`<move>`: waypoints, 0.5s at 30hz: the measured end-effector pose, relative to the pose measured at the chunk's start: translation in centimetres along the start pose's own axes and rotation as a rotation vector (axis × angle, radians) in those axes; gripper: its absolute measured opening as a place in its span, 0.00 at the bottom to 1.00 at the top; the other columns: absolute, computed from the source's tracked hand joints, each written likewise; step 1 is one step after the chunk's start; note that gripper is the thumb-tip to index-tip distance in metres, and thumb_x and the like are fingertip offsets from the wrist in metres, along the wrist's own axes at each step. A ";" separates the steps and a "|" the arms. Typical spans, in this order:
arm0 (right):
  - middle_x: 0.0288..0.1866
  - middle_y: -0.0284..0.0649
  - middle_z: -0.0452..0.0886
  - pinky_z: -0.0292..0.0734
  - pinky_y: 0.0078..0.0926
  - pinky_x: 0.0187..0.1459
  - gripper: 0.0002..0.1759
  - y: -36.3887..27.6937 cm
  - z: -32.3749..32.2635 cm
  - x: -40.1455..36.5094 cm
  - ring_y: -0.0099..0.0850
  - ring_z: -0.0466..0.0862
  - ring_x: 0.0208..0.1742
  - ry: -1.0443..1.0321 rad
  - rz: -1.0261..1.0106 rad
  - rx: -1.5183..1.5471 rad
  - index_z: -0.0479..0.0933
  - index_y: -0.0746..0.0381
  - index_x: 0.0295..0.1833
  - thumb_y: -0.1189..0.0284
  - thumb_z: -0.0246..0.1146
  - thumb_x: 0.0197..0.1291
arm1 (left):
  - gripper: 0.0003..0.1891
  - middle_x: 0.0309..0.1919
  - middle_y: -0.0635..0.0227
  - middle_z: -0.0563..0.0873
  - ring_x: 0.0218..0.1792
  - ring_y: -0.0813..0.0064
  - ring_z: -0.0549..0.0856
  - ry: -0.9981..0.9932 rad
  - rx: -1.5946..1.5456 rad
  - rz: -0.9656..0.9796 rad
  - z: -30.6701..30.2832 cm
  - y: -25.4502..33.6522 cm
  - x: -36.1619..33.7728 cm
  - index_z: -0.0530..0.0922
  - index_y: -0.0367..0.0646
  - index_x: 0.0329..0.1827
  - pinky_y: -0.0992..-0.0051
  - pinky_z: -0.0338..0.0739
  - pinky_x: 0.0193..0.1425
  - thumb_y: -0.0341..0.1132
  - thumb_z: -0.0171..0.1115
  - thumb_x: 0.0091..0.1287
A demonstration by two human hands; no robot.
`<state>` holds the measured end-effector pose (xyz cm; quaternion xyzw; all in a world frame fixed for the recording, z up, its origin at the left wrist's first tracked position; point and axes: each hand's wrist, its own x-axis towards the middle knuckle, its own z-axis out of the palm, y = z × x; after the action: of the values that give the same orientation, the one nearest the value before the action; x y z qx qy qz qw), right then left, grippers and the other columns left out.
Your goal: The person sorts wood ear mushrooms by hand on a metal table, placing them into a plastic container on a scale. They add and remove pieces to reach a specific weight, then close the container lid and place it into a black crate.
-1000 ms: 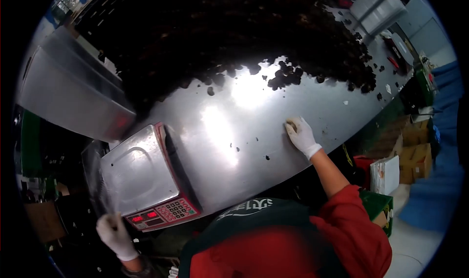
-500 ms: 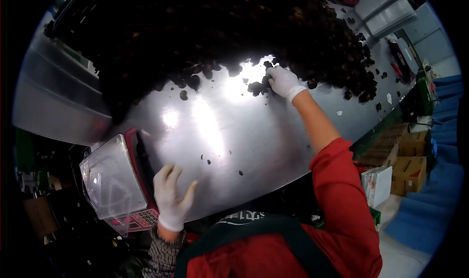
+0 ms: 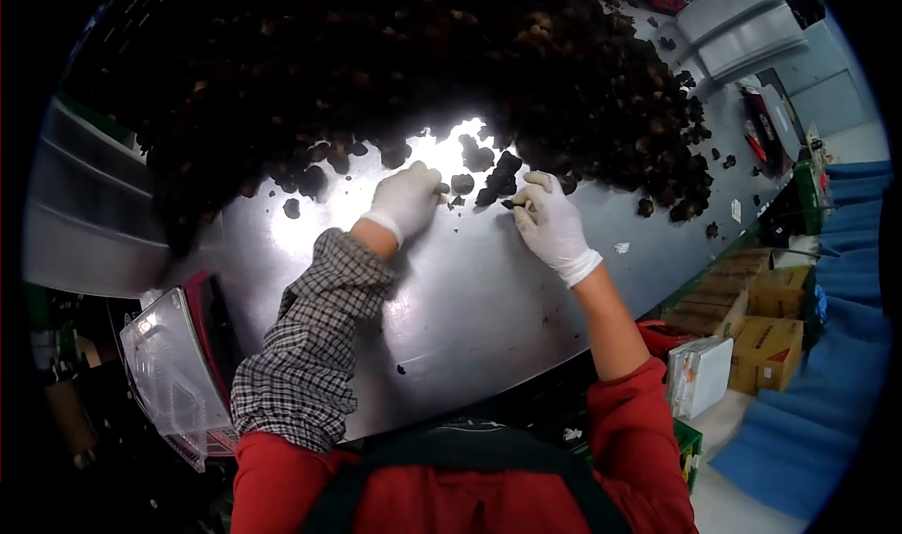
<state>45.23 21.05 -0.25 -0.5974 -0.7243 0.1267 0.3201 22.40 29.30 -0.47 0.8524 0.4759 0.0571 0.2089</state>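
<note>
A big heap of dark, lumpy pieces that look like dried mushrooms (image 3: 376, 74) covers the far part of a shiny metal table (image 3: 470, 299). My left hand (image 3: 404, 201), in a white glove, is closed at the heap's near edge, with a small dark piece (image 3: 442, 189) at its fingertips. To its right, my white-gloved right hand (image 3: 551, 222) has curled fingers and pinches a small dark piece (image 3: 508, 204). Between the hands lie several loose pieces, among them a round one (image 3: 462, 184) and an elongated dark clump (image 3: 500, 179).
A weighing scale (image 3: 178, 365) with a clear cover stands at the table's left front. Another scale-like device (image 3: 770, 125) is at the far right. Cardboard boxes (image 3: 766, 351) and a blue sheet (image 3: 799, 421) are on the floor at right. Metal panels (image 3: 85, 205) rise at the left.
My left hand has moved from beside the scale, where its fingers were spread, up to the heap's edge. My right hand has drawn slightly back toward me. The camera view has shifted.
</note>
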 end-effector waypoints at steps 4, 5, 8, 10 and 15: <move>0.45 0.41 0.78 0.79 0.34 0.38 0.16 -0.4 2.6 2.5 0.39 0.82 0.39 -0.117 -0.148 -0.296 0.77 0.57 0.44 0.76 0.63 0.46 | 0.07 0.38 0.61 0.83 0.40 0.59 0.84 0.345 -0.410 -0.164 -0.7 -0.7 -0.4 0.80 0.46 0.42 0.65 0.78 0.48 0.30 0.59 0.62; 0.44 0.41 0.78 0.79 0.35 0.38 0.16 -0.4 3.2 2.5 0.39 0.82 0.38 -0.168 -0.154 -0.360 0.78 0.57 0.45 0.76 0.63 0.47 | 0.08 0.38 0.60 0.83 0.40 0.58 0.83 0.340 -0.418 -0.116 -0.5 -0.5 0.0 0.80 0.46 0.43 0.65 0.78 0.48 0.30 0.59 0.62; 0.40 0.42 0.77 0.79 0.37 0.38 0.14 0.6 2.7 1.9 0.41 0.81 0.36 -0.160 -0.163 -0.247 0.78 0.58 0.44 0.76 0.61 0.49 | 0.10 0.40 0.57 0.84 0.42 0.57 0.84 0.286 -0.292 -0.017 0.9 0.7 1.7 0.79 0.45 0.46 0.63 0.78 0.50 0.34 0.58 0.63; 0.38 0.45 0.77 0.78 0.38 0.41 0.09 1.2 1.4 0.7 0.45 0.80 0.39 -0.119 0.003 -0.029 0.78 0.61 0.42 0.77 0.61 0.52 | 0.14 0.44 0.56 0.84 0.45 0.58 0.83 -0.006 -0.200 -0.121 -0.2 2.4 2.8 0.80 0.42 0.49 0.67 0.77 0.54 0.36 0.61 0.63; 0.43 0.46 0.77 0.76 0.35 0.46 0.10 3.0 -1.3 -0.1 0.46 0.78 0.43 0.020 0.142 0.135 0.76 0.65 0.41 0.78 0.65 0.52 | 0.10 0.42 0.58 0.83 0.43 0.59 0.84 -0.120 -0.179 -0.178 -1.0 2.8 4.0 0.84 0.43 0.39 0.66 0.78 0.50 0.37 0.61 0.61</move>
<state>48.37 21.44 -0.96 -0.6258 -0.6666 0.1916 0.3569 26.49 31.60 1.20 0.7865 0.5293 0.0295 0.3167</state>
